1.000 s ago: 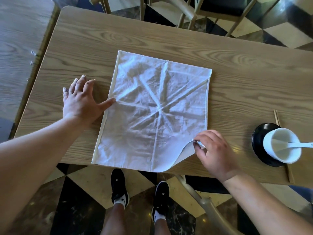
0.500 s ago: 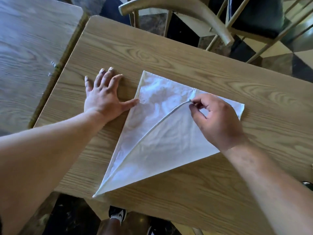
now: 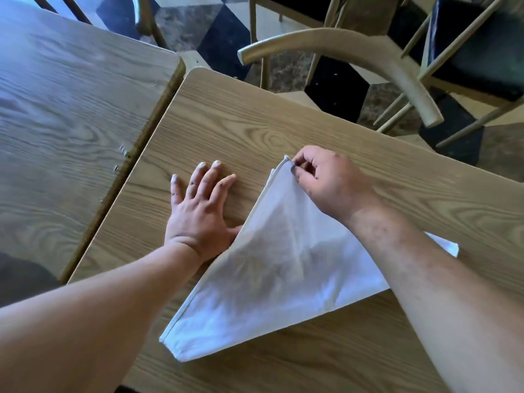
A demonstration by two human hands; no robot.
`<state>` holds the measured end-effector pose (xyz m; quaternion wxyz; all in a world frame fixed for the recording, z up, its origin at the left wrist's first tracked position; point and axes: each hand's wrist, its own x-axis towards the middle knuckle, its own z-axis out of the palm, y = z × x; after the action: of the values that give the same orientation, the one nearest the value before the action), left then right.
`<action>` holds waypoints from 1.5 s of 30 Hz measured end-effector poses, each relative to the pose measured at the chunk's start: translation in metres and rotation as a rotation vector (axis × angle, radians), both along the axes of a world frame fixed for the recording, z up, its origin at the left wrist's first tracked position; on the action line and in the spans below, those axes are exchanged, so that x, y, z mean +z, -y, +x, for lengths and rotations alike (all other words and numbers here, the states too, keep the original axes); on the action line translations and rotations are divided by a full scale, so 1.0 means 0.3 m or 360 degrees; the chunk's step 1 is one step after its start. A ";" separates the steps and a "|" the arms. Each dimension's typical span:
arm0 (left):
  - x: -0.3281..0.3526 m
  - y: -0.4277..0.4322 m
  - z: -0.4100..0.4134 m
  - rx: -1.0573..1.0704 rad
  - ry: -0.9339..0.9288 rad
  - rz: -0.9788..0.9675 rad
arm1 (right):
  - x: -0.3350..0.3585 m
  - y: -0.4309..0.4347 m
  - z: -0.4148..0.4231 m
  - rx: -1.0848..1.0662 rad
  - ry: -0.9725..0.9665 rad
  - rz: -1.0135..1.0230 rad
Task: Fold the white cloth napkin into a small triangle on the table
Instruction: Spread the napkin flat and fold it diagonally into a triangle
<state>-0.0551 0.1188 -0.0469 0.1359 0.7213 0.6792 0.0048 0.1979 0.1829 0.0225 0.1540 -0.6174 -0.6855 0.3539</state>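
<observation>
Two wood-grain tables filled the view: the main table [image 3: 283, 129], pale with a rounded corner, and a second table [image 3: 71, 109] butted against its left edge, of the same laminate look. Beyond them stood one chair [image 3: 340, 49] with a curved, cream backrest rail and thin spindles, and a second, dark-cushioned chair [image 3: 476, 52] at the upper right, both on a floor of black, white and brown tiles.

One white cloth napkin [image 3: 269, 279] lay on the main table, folded into a large triangle of soft, faintly creased fabric with a stitched hem; one point reached toward the near table edge, one peeked out under the right forearm, and the third sat at the far tip.

The right hand [image 3: 326, 182] had thumb and forefinger pinched on that far tip, where the two layered corners met. The left hand [image 3: 198, 211] lay flat, fingers spread, palm on the bare wood, its thumb tucked at the napkin's left edge.

Half a second before, the right hand was carrying the corner across the middle of the cloth, the lower layer showing; here the corners were matched. The left hand had stayed put.
</observation>
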 end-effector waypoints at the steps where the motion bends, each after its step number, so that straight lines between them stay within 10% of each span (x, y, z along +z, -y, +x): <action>1: -0.003 0.000 0.006 0.0008 0.0004 -0.0002 | -0.017 -0.016 -0.001 0.0002 0.0013 -0.0033; 16: 0.014 0.069 0.004 0.0019 0.0234 0.0161 | -0.105 0.071 -0.067 -0.0002 0.0608 0.0281; 21: 0.003 0.066 0.010 0.0054 0.0172 0.0105 | -0.104 0.236 -0.043 -0.0029 0.0373 0.0647; 28: -0.003 0.069 0.007 0.0054 0.0168 0.0098 | -0.182 0.562 0.129 0.0234 0.0547 0.0371; 45: 0.001 0.067 0.025 0.0081 0.0192 0.0076 | -0.211 0.606 0.631 -0.0533 0.0896 0.0231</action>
<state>-0.0475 0.0986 -0.0467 0.1592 0.7052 0.6876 0.0680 0.3872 0.0012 -0.0408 0.0581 -0.7825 -0.6135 0.0896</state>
